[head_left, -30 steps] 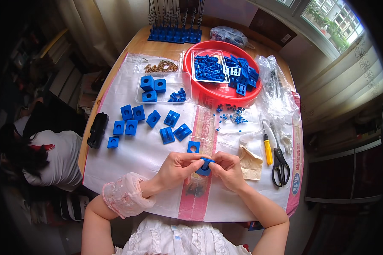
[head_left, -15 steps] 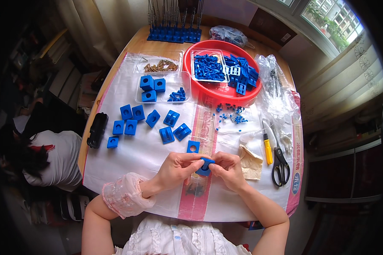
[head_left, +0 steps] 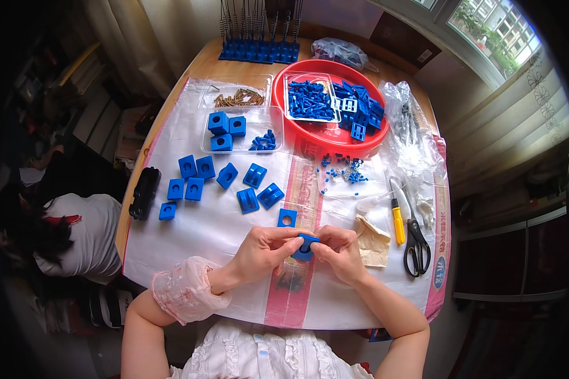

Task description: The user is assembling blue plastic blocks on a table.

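Note:
Between my two hands is a small blue plastic block [head_left: 304,248], held just above the near middle of the table. My left hand [head_left: 263,251] grips its left side with thumb and fingers. On the other side, my right hand [head_left: 338,251] pinches it, the thumb across its face. Fingers cover part of the block. Just beyond my hands lies a blue square piece with a round hole [head_left: 287,218]. Further left are several similar blue blocks [head_left: 194,189] and some curved blue pieces [head_left: 248,200].
A red basin [head_left: 366,150] holds a clear tray of small blue parts. Clear boxes [head_left: 278,132] contain blue blocks and brass-coloured pins [head_left: 240,98]. At right lie a yellow-handled screwdriver [head_left: 398,226], black scissors [head_left: 416,249] and brown paper [head_left: 373,243]. Another person [head_left: 82,230] is at far left.
My hands and the blue block stay almost exactly where they were. The person at the far left has shifted slightly.

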{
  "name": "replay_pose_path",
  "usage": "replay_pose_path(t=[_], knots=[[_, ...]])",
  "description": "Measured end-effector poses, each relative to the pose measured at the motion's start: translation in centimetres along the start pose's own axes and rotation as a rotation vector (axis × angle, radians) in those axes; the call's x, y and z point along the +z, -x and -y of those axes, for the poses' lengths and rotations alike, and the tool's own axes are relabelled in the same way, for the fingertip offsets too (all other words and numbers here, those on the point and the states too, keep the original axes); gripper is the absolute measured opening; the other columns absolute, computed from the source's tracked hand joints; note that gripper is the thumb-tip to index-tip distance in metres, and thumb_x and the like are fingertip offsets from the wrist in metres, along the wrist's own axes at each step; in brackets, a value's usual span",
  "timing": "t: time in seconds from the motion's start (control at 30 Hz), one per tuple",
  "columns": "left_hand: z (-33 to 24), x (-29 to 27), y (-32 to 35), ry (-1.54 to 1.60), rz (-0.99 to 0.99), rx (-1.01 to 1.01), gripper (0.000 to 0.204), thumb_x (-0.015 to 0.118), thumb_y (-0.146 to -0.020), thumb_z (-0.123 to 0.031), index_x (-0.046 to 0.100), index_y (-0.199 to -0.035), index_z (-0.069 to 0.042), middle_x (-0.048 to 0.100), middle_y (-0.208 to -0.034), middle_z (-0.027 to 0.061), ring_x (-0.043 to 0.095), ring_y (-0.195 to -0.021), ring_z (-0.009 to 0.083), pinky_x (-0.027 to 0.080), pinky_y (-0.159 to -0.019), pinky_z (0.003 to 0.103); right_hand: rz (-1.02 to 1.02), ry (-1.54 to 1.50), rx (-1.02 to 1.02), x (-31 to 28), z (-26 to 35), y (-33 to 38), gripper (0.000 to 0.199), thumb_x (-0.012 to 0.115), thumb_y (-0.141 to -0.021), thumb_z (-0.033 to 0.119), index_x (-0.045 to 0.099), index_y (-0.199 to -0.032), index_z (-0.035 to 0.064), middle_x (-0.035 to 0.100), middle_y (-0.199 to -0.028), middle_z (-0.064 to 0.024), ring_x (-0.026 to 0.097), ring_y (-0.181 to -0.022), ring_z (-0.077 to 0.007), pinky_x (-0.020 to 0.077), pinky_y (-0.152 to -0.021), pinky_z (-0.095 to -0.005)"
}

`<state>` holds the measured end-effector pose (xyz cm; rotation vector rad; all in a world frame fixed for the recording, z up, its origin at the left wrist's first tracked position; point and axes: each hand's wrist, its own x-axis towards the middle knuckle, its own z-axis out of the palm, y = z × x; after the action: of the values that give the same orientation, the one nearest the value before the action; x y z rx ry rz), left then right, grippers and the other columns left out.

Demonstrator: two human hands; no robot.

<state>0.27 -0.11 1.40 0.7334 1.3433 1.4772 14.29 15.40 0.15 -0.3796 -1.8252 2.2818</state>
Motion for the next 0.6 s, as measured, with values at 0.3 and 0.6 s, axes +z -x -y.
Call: replay_pose_path(t=[0.3, 0.6], knots=[[0.08, 0.11, -0.11, -0.006, 0.002, 0.011, 0.024, 0.06, -0.095, -0.016, 0.068, -0.115, -0.005, 0.07, -0.077, 0.0005, 0.051, -0.048, 0.0001, 0.041, -0.042, 0.017, -0.003, -0.008, -0.013, -0.08, -0.06, 0.03, 0.009, 0.063, -0.088, 0.002, 0.065, -0.093, -0.005, 0.065, -0.085, -0.0037, 0.059, -0.08, -0.0073, 0.0476, -0.071, -0.0225], [-0.19, 0.1, 0.0, -0.037, 0.004, 0.015, 0.025, 0.059, -0.095, -0.015, 0.067, -0.116, -0.005, 0.07, -0.075, 0.0006, 0.05, -0.046, 0.0005, 0.04, -0.042, 0.017, -0.004, -0.017, 0.0, -0.09, -0.26, -0.09, 0.009, 0.063, -0.087, 0.001, 0.065, -0.094, -0.0053, 0.065, -0.085, -0.0043, 0.059, -0.08, -0.008, 0.0482, -0.071, -0.0227]])
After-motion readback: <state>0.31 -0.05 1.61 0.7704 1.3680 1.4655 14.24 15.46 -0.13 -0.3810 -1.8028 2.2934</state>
